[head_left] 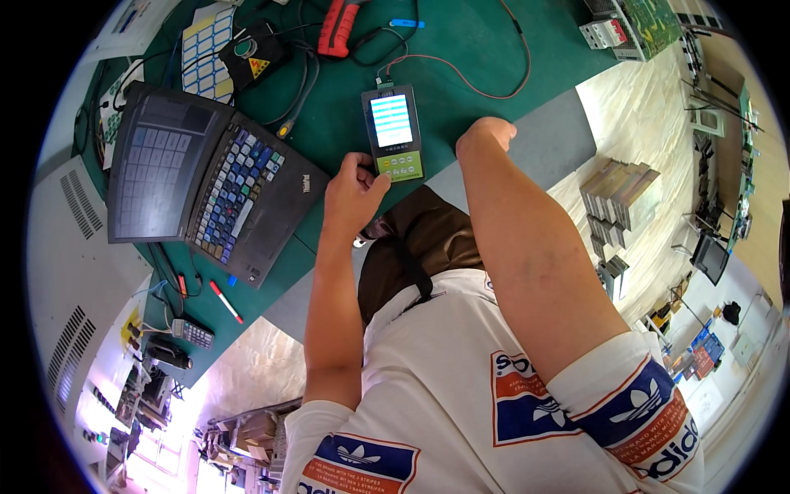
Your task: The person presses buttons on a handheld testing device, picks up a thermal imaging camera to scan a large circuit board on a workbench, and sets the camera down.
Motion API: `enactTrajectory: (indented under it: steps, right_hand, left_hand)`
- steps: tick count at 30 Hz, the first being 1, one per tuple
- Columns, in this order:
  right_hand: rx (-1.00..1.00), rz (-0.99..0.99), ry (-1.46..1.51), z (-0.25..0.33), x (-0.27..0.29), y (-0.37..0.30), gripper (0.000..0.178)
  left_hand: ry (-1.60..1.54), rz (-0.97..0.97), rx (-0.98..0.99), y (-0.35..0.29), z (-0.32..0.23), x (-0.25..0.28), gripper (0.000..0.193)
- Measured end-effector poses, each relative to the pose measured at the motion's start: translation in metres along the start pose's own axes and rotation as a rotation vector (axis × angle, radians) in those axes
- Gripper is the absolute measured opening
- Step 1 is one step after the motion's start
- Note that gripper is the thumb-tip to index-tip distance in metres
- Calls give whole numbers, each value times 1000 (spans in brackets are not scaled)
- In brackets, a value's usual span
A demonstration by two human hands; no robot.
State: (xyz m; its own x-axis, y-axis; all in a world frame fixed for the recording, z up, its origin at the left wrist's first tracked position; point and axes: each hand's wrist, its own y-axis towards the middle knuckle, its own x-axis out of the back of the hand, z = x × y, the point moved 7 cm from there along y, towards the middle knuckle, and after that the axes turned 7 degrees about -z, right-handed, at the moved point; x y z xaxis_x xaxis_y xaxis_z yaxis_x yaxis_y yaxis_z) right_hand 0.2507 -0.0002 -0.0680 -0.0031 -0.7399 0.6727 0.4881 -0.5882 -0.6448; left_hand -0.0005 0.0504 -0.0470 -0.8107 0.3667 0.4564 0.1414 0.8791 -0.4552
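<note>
A handheld tester (392,133) with a black body, a lit screen and a green keypad lies on the green bench in front of me. At its lower left corner is my left hand (355,196), its fingers curled against the side and the thumb over the keypad's edge. Leads plug into the tester's top end. My right hand (487,135) rests by the bench's front edge, to the right of the tester and apart from it. It is closed with the fingers curled, and nothing shows in it.
Left of the tester stands an open laptop (255,198). Behind it are a black box with a round button (253,54) and a red-handled tool (336,30). A red marker (226,301) and a desk phone (192,333) lie nearer left. A metal-cased unit (629,33) sits far right.
</note>
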Motion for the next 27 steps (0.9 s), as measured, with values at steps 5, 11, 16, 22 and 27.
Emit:
enactTrajectory:
  steps: [5,11,16,22,27]
  right_hand:
    - [-2,-14,42,0,1,-1,63]
    - [1,-10,17,-1,0,1,63]
    - [-16,-11,41,-1,0,1,62]
    - [-5,-4,21,-2,-1,3,61]
    - [75,-48,-69,0,-4,7,60]
  left_hand:
    - [-5,-6,-5,-1,1,0,41]
    - [-19,4,1,0,4,-1,40]
    - [-26,8,18,-1,6,-2,41]
    - [-33,37,28,-1,4,-2,39]
    - [-30,36,20,-3,5,-1,38]
